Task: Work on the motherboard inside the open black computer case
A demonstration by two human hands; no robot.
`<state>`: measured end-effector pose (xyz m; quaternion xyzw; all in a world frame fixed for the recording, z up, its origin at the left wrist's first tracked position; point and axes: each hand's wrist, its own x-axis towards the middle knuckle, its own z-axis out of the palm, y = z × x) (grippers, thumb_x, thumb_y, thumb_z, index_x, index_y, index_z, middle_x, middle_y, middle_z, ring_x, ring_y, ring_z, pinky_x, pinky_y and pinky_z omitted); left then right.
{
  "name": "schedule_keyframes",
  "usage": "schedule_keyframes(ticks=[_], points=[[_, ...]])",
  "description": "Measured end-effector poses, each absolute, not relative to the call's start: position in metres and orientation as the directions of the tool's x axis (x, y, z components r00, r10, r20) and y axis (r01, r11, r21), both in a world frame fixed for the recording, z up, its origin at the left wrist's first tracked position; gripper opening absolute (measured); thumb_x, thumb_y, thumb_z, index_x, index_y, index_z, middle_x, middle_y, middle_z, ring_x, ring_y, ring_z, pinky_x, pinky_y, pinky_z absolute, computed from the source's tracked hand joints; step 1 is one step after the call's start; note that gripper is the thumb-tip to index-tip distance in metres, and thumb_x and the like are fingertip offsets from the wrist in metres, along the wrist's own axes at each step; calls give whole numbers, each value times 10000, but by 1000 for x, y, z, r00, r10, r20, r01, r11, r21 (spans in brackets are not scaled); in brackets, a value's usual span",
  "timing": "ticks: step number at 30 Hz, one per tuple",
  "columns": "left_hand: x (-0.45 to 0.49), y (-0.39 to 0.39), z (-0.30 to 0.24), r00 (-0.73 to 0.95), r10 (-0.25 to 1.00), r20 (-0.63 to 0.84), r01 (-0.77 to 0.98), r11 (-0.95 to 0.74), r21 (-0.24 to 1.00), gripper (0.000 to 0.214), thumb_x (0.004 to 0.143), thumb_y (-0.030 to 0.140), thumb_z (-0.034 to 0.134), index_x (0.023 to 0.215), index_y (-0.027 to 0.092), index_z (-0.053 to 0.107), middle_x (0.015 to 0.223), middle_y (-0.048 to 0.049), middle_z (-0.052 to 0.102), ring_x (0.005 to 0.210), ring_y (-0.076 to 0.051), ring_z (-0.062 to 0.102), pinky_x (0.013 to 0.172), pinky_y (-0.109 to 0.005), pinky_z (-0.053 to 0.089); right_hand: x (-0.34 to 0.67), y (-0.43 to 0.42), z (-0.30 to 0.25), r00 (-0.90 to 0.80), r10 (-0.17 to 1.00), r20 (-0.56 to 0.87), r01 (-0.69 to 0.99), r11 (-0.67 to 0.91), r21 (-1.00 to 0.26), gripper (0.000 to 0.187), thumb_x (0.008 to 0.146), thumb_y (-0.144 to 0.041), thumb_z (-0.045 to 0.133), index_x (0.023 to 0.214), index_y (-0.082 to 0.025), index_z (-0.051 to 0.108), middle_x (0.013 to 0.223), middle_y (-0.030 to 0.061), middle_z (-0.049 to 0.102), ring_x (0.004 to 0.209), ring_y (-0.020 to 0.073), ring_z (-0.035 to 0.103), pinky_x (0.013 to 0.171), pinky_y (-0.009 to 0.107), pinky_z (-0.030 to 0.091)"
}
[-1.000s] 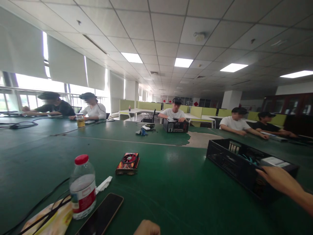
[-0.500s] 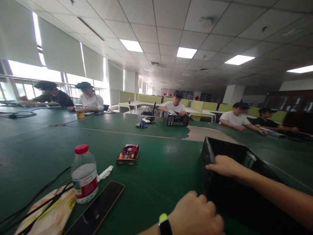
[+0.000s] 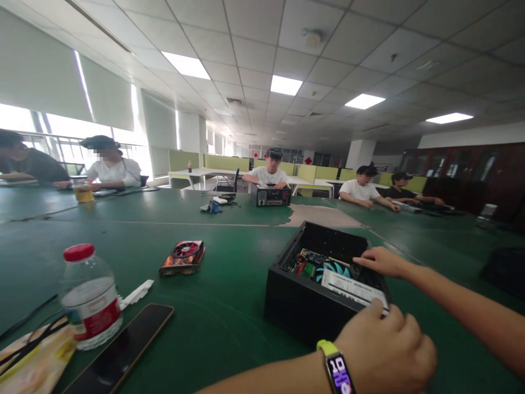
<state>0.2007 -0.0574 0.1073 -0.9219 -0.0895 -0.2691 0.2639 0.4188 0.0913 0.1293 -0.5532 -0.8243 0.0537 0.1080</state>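
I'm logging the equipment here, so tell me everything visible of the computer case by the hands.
The computer case is black, boxy, metal or plastic by its look, resting on the green table with its opening facing up. Inside show a circuit board, a fan with light-blue blades and a pale labelled unit. The right hand touches its right rim; the left hand hides its near right corner.

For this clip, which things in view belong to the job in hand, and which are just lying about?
Job in hand:
- open computer case, with the left hand and right hand at its edges
- turquoise fan inside it
- graphics card, probably, though untouched

Apparently just lying about:
- red-capped bottle
- smartphone
- white paper strip
- patterned packet
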Motion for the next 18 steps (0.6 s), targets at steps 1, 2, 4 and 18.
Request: schedule_keyframes(ticks=[1, 2, 4, 18], points=[[199, -56, 107, 841, 80, 536, 340, -848, -406, 452, 857, 504, 504, 1079, 114, 558, 995, -119, 551, 937, -256, 539, 758, -370, 410, 427, 87, 118, -342, 917, 206, 877, 390, -279, 581, 876, -624, 356, 671, -181, 673, 728, 60, 677, 737, 208, 594, 741, 318, 406], [198, -54, 106, 839, 133, 528, 369, -852, -372, 435, 858, 467, 519, 1132, 129, 534, 1049, -122, 546, 964, -253, 531, 771, -365, 413, 431, 83, 108, -304, 905, 298, 846, 400, -352, 592, 892, -609, 332, 642, -184, 659, 723, 57, 674, 750, 204, 594, 777, 317, 404], [193, -51, 101, 831, 201, 519, 399, -865, -304, 405, 870, 400, 516, 1211, 184, 485, 1138, -115, 530, 1015, -245, 513, 791, -357, 417, 432, 79, 92, -210, 874, 438, 782, 419, -461, 623, 919, -581, 274, 599, -186, 633, 724, 59, 672, 764, 197, 594, 829, 315, 396], [16, -79, 51, 533, 432, 727, 424, -881, 212, 209, 913, 292, 445, 769, 248, 590, 692, -15, 613, 684, -151, 534, 660, -287, 443, 325, -52, 105, -391, 859, 331, 839, 480, -255, 408, 922, -497, 373, 746, -243, 639, 752, 29, 672, 728, 191, 574, 732, 335, 378]])
